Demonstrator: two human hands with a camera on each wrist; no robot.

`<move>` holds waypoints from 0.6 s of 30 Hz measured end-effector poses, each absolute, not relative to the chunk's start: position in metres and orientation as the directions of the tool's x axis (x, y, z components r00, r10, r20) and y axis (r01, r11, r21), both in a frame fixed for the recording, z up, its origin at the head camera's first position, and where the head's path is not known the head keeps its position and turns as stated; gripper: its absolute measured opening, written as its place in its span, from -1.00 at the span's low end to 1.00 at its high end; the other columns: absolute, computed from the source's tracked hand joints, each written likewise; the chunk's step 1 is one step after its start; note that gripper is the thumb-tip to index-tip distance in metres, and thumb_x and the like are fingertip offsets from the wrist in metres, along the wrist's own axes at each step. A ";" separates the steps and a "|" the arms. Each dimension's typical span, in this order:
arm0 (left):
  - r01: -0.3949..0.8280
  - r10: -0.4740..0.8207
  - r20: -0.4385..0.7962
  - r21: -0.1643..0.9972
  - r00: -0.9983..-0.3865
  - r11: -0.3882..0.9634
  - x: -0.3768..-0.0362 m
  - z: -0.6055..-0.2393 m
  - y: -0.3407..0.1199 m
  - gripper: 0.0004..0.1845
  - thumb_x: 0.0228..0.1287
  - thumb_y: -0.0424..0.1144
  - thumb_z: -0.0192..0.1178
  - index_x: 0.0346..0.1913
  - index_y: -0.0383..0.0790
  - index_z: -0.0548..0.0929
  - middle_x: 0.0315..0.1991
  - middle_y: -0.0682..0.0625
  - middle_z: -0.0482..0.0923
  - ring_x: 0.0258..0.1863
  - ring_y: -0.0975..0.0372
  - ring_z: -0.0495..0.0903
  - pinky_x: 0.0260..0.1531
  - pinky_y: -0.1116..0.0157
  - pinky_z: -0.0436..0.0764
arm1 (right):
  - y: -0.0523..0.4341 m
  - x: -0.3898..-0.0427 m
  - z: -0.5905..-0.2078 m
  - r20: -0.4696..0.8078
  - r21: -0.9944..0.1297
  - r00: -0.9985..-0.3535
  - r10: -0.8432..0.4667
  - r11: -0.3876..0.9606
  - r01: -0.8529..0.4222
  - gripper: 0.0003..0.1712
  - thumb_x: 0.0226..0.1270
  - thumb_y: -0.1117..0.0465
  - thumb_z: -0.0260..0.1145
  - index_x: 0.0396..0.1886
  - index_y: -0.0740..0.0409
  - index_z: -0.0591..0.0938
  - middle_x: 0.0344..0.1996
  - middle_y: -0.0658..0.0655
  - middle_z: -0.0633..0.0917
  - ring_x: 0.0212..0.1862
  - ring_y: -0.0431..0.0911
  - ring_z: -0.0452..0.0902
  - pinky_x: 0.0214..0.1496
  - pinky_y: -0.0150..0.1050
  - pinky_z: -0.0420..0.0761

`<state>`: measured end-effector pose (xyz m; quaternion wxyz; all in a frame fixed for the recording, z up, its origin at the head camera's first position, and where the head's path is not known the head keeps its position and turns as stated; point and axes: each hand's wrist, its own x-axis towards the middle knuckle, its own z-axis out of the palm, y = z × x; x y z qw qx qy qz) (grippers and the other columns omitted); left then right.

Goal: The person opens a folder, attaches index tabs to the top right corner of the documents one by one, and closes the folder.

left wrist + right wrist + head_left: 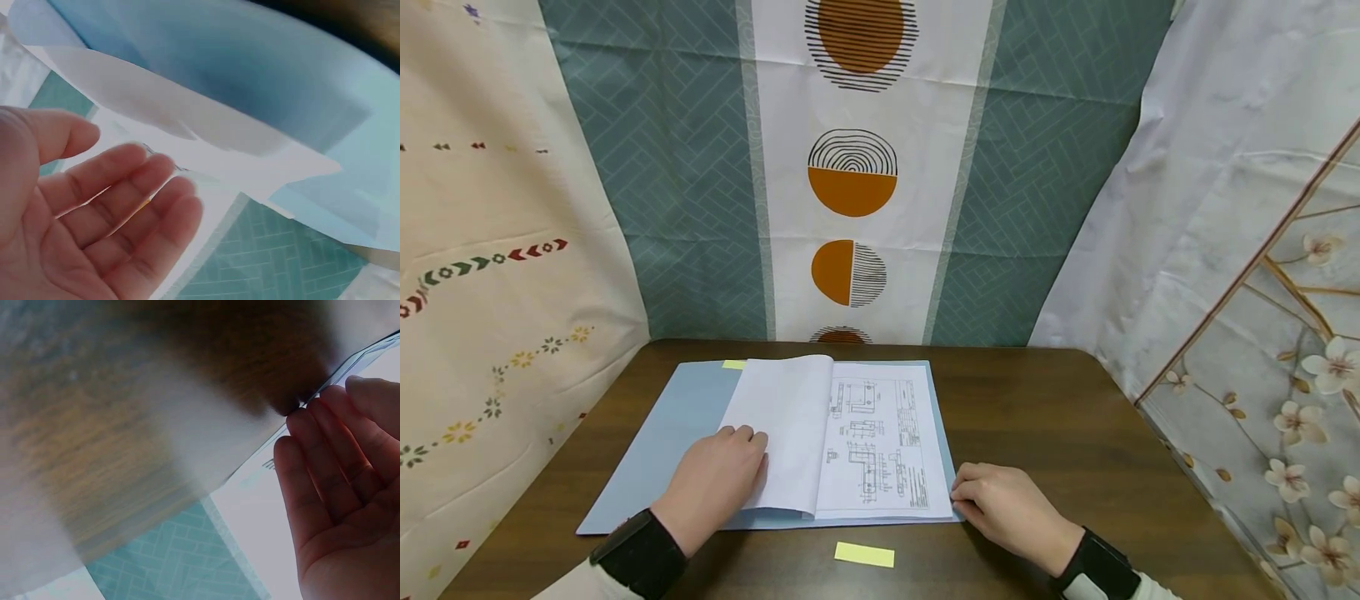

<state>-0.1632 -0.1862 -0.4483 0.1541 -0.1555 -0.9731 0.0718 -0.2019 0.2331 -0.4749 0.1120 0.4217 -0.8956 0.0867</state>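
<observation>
Left hand [715,479]: lies flat on the turned page [782,433], fingers released and straight, pressing so the sheet does not fall back.
Right hand [1011,508]: fingers relaxed, tips touching the right lower corner of the drawing sheet [880,446], probably to keep the pile steady.
Blue folder [662,433]: open on the dark wooden desk [1075,433], papers lying inside.
Yellow sticky note [864,554]: alone on the desk, near the folder's front edge.

Even, soft light fills the head view, sharp throughout, with straight lines bowing at its edges. Both wrist views are dim, bluish and out of focus, the dark brown wooden counter [156,394] smeared.
</observation>
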 end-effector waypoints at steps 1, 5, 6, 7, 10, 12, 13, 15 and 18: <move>0.289 0.334 0.297 -0.187 -0.895 0.939 -0.163 -0.447 -0.184 -0.70 0.28 -0.15 0.62 -0.12 -0.27 0.79 -0.30 -0.13 0.74 -0.43 0.12 0.62 -0.27 0.14 0.82 | 0.233 -0.202 -0.475 0.273 -0.063 -0.620 -0.735 0.630 -0.774 -0.91 0.32 0.23 0.68 -0.22 0.00 0.91 -0.20 -0.16 0.74 -0.27 -0.33 0.55 -0.18 -0.31 0.70; 0.354 0.396 0.346 -0.181 -0.851 0.918 -0.160 -0.445 -0.171 -0.68 0.25 -0.13 0.64 -0.06 -0.20 0.80 -0.19 -0.10 0.77 -0.32 0.12 0.67 -0.16 0.13 0.82 | 0.232 -0.203 -0.475 0.266 -0.070 -0.626 -0.733 0.633 -0.771 -0.91 0.33 0.23 0.67 -0.21 -0.01 0.92 -0.20 -0.16 0.74 -0.27 -0.33 0.55 -0.18 -0.31 0.70; 0.374 0.413 0.351 -0.175 -0.840 0.911 -0.159 -0.446 -0.167 -0.68 0.25 -0.13 0.65 -0.06 -0.19 0.80 -0.18 -0.08 0.78 -0.30 0.13 0.68 -0.14 0.14 0.82 | 0.232 -0.203 -0.475 0.263 -0.072 -0.627 -0.733 0.634 -0.770 -0.91 0.34 0.22 0.67 -0.21 -0.01 0.92 -0.20 -0.16 0.74 -0.27 -0.33 0.55 -0.18 -0.31 0.70; 0.396 0.430 0.354 -0.169 -0.830 0.903 -0.158 -0.447 -0.164 -0.69 0.25 -0.13 0.65 -0.07 -0.18 0.80 -0.18 -0.07 0.78 -0.28 0.13 0.68 -0.13 0.14 0.82 | 0.232 -0.203 -0.475 0.262 -0.072 -0.629 -0.732 0.635 -0.769 -0.91 0.33 0.22 0.67 -0.21 -0.01 0.92 -0.20 -0.16 0.74 -0.27 -0.33 0.55 -0.17 -0.31 0.70; 0.446 0.472 0.360 -0.158 -0.805 0.881 -0.154 -0.450 -0.156 -0.67 0.21 -0.14 0.67 -0.07 -0.17 0.79 -0.14 -0.05 0.78 -0.22 0.12 0.70 -0.08 0.15 0.80 | 0.232 -0.203 -0.475 0.259 -0.075 -0.635 -0.728 0.640 -0.765 -0.91 0.33 0.22 0.68 -0.21 -0.01 0.92 -0.20 -0.16 0.74 -0.26 -0.33 0.55 -0.17 -0.30 0.71; 0.472 0.490 0.368 -0.145 -0.790 0.870 -0.153 -0.452 -0.152 -0.66 0.20 -0.15 0.68 -0.07 -0.17 0.79 -0.13 -0.04 0.78 -0.17 0.11 0.71 -0.08 0.14 0.79 | 0.232 -0.203 -0.475 0.258 -0.076 -0.637 -0.726 0.642 -0.763 -0.91 0.33 0.22 0.68 -0.21 -0.01 0.92 -0.20 -0.16 0.75 -0.26 -0.33 0.56 -0.16 -0.30 0.71; 0.485 0.500 0.364 -0.137 -0.786 0.863 -0.152 -0.452 -0.150 -0.65 0.20 -0.15 0.68 -0.05 -0.17 0.79 -0.11 -0.04 0.78 -0.15 0.11 0.71 -0.07 0.14 0.78 | 0.232 -0.203 -0.475 0.257 -0.078 -0.639 -0.725 0.643 -0.762 -0.91 0.33 0.22 0.68 -0.21 -0.01 0.92 -0.20 -0.16 0.74 -0.26 -0.33 0.56 -0.16 -0.30 0.72; 0.512 0.517 0.352 -0.116 -0.780 0.851 -0.150 -0.453 -0.146 -0.64 0.23 -0.13 0.67 -0.01 -0.18 0.80 -0.08 -0.03 0.77 -0.11 0.11 0.71 -0.03 0.13 0.77 | 0.232 -0.202 -0.475 0.257 -0.080 -0.639 -0.725 0.643 -0.762 -0.92 0.34 0.23 0.67 -0.21 0.00 0.92 -0.20 -0.16 0.74 -0.26 -0.33 0.55 -0.16 -0.30 0.72; 0.560 0.552 0.313 -0.073 -0.773 0.825 -0.146 -0.452 -0.139 -0.60 0.26 -0.09 0.65 0.05 -0.17 0.81 -0.05 -0.02 0.76 -0.07 0.11 0.70 0.00 0.14 0.76 | 0.232 -0.202 -0.475 0.261 -0.079 -0.638 -0.725 0.642 -0.763 -0.92 0.34 0.23 0.67 -0.22 0.00 0.92 -0.21 -0.16 0.74 -0.27 -0.34 0.55 -0.17 -0.30 0.71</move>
